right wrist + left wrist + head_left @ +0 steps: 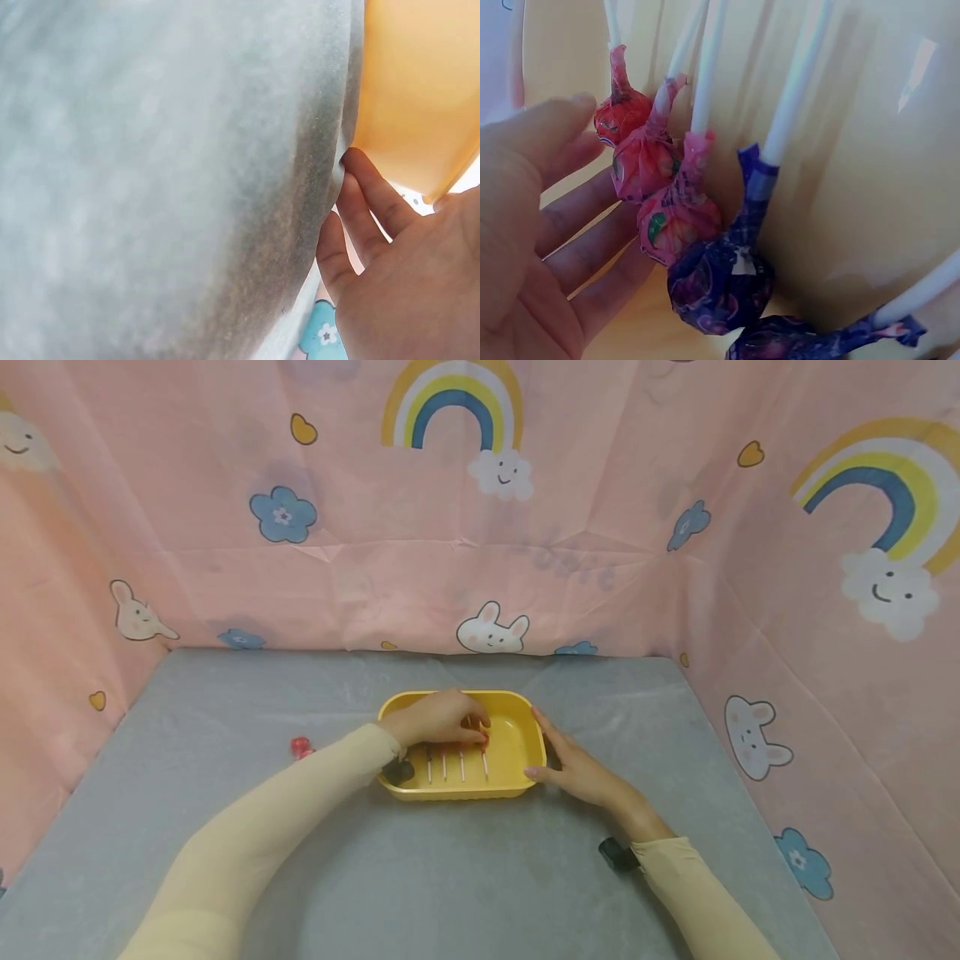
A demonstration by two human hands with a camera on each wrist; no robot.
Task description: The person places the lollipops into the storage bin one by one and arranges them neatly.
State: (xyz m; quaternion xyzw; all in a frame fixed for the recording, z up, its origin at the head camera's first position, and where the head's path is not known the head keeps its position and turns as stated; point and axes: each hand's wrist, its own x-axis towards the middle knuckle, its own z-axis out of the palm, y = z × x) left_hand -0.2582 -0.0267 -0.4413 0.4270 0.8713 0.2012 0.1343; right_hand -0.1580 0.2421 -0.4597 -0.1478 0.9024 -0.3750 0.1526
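In the head view my left hand [442, 718] reaches over the left side of a yellow tray [525, 743]. Several wrapped lollipops lie side by side in it, white sticks toward the near wall. My left thumb is right at the red lollipop [622, 116], the other fingers spread along the heads. Beside it come a pink lollipop [643, 166], another pink lollipop [681, 221] and a purple lollipop [720, 289]; a further purple lollipop [780, 341] is cut off by the frame. My right hand [577, 768] rests against the tray's right end, fingers extended, thumb near the front corner.
A pink-wrapped lollipop head [301, 747] shows on the grey tabletop [450, 877] left of the tray, partly behind my left sleeve. Black wrist cameras, such as the right wrist camera [618, 855], sit on both wrists. A pink patterned curtain [360, 585] hangs around the table.
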